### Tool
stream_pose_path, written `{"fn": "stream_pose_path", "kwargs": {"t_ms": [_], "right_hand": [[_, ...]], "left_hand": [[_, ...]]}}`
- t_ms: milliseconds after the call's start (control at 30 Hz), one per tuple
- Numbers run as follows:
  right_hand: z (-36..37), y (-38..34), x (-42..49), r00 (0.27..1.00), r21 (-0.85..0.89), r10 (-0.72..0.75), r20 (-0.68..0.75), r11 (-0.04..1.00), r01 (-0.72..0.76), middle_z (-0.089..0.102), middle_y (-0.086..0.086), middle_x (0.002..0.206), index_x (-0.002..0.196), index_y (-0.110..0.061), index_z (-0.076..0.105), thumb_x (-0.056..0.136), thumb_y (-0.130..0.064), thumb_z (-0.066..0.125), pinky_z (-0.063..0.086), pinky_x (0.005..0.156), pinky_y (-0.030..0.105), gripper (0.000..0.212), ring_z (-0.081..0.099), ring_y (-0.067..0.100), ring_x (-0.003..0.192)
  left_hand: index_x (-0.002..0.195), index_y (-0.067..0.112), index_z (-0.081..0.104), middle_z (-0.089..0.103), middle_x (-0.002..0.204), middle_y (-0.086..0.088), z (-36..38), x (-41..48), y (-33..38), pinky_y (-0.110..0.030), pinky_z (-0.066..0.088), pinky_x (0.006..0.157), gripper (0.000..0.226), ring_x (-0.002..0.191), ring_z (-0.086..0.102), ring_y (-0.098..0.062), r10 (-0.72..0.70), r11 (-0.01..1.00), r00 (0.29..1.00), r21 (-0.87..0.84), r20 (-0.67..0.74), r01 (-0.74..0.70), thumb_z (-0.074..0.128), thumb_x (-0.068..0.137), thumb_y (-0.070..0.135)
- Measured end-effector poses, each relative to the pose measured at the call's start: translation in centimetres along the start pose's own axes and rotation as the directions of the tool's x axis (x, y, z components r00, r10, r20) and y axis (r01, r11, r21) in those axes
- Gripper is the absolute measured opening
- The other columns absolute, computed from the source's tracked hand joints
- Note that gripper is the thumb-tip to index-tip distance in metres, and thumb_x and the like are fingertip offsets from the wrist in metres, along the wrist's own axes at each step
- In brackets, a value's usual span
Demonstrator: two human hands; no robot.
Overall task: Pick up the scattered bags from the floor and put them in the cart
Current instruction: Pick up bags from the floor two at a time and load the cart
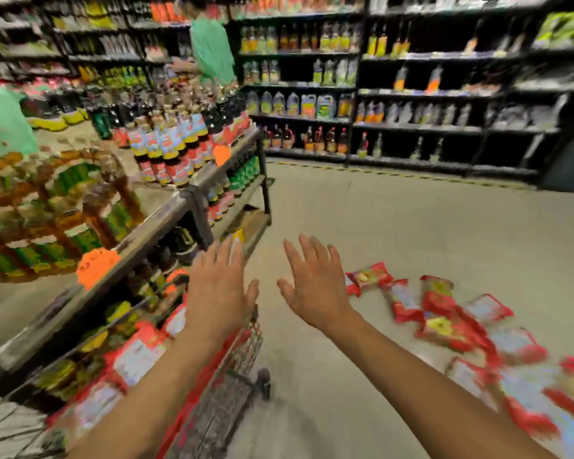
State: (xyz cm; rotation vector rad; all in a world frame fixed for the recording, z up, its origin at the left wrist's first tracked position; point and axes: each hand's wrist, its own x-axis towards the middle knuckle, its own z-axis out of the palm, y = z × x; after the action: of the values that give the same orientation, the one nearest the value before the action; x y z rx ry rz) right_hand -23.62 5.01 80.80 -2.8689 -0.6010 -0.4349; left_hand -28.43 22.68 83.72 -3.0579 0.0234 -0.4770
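Several red and white bags (444,313) lie scattered on the grey floor at the right, from mid-frame down to the lower right corner. A wire cart (226,385) with red trim stands at the lower left, and several of the same bags (136,356) lie inside it. My left hand (217,289) hovers over the cart's front corner, fingers spread, holding nothing. My right hand (315,283) is stretched out flat over the bare floor, just left of the nearest floor bag (370,276), and is also empty. The picture is blurred by motion.
A low shelf unit (186,200) full of bottles runs along the left, right beside the cart. Tall dark shelves (411,94) of bottles line the back wall. Open grey floor (411,226) lies between the bags and the back shelves.
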Motion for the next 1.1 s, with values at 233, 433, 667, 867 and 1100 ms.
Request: {"fn": "stream_pose_path", "kwargs": {"t_ms": [233,433,667,867,1100], "right_hand": [[-2.2,24.2,-6.6,0.945,-0.106,0.326,0.024,0.941,-0.322,0.052,0.020,0.147,0.145,-0.016,0.050,0.088,-0.053,0.054,0.036,0.110,0.058,0.068,0.048,0.039,0.135],[-1.9,33.5,-7.1,0.916,-0.113,0.392,0.080,0.917,-0.382,0.048,0.020,0.151,0.148,-0.016,0.046,0.093,-0.054,0.037,0.034,0.111,0.058,0.068,0.045,0.039,0.138],[4.4,37.6,1.9,0.924,-0.065,0.332,0.188,0.943,-0.326,0.031,0.015,0.161,0.156,-0.019,0.029,0.097,-0.053,0.045,0.016,0.119,0.054,0.070,0.025,0.035,0.150],[13.9,41.1,14.4,0.905,-0.117,0.311,0.291,0.950,-0.289,0.042,0.017,0.155,0.151,-0.017,0.040,0.094,-0.054,0.051,0.023,0.117,0.056,0.069,0.036,0.037,0.144],[26.1,48.5,27.7,0.831,-0.148,0.381,0.404,0.924,-0.351,0.036,0.019,0.158,0.153,-0.014,0.034,0.097,-0.048,0.049,0.021,0.117,0.052,0.067,0.030,0.037,0.147]], "left_hand": [[0.145,0.007,0.050,0.052,0.150,-0.021,3.7,9.5,23.2,-0.056,0.041,0.110,0.073,0.134,0.050,-0.044,0.282,0.949,0.959,-0.137,-0.029,-0.284,0.066,0.085,0.045],[0.147,0.008,0.049,0.049,0.154,-0.020,7.0,13.8,32.8,-0.058,0.037,0.115,0.071,0.139,0.048,-0.042,0.356,0.924,0.934,-0.157,0.017,-0.350,0.054,0.088,0.047],[0.145,0.009,0.051,0.052,0.152,-0.018,14.0,21.3,31.1,-0.057,0.040,0.113,0.072,0.136,0.051,-0.041,0.313,0.947,0.944,-0.112,0.103,-0.302,0.065,0.086,0.047],[0.144,0.011,0.053,0.053,0.151,-0.016,24.6,33.7,28.5,-0.055,0.040,0.112,0.074,0.136,0.052,-0.038,0.307,0.951,0.931,-0.105,0.199,-0.291,0.071,0.083,0.048],[0.141,0.006,0.055,0.056,0.145,-0.019,39.6,47.8,27.1,-0.057,0.043,0.106,0.069,0.127,0.055,-0.042,0.341,0.937,0.887,-0.192,0.311,-0.293,0.055,0.083,0.045]]}}
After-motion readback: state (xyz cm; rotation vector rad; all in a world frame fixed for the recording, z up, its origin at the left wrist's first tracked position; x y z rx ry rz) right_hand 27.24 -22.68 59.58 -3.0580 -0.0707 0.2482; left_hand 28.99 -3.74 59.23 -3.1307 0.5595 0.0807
